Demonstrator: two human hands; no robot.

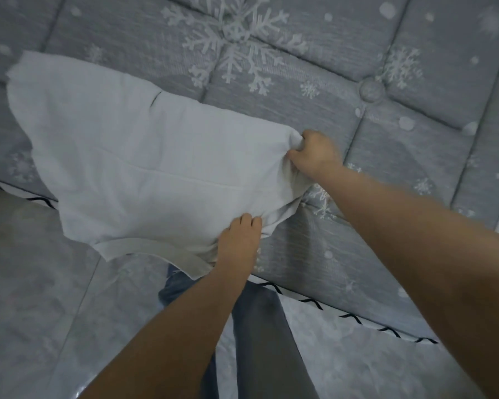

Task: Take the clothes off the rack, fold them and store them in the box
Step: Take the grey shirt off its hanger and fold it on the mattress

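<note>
Garment: a pale grey-white piece of clothing point(133, 168) is spread across the near edge of a mattress point(401, 156), its fabric soft and plain, with a faint straight crease or seam line crossing its middle
Shape: broad and roughly flat, with a ragged far-left corner and a narrow band of hem or strap hanging loose along the lower edge (which kind of garment it is cannot be told)
Long axis: runs from the far left corner toward the near right, slanting across the mattress edge, with the gathered end pointing right toward the two hands
Position: most of the cloth lies on the quilted top; its lower-left part overhangs the edge above the floor point(41, 283)
Right hand: the right hand point(314, 154) has its fingers curled and pinches a bunched corner of the garment at its right end
Left hand: the left hand point(238, 240) grips the near lower edge, fingers tucked into the folds of cloth
Mattress: grey, tufted, printed with white snowflakes, its side piped with a black zigzag trim
Person: grey trouser legs point(260, 326) stand between the arms, close against the mattress side
</note>
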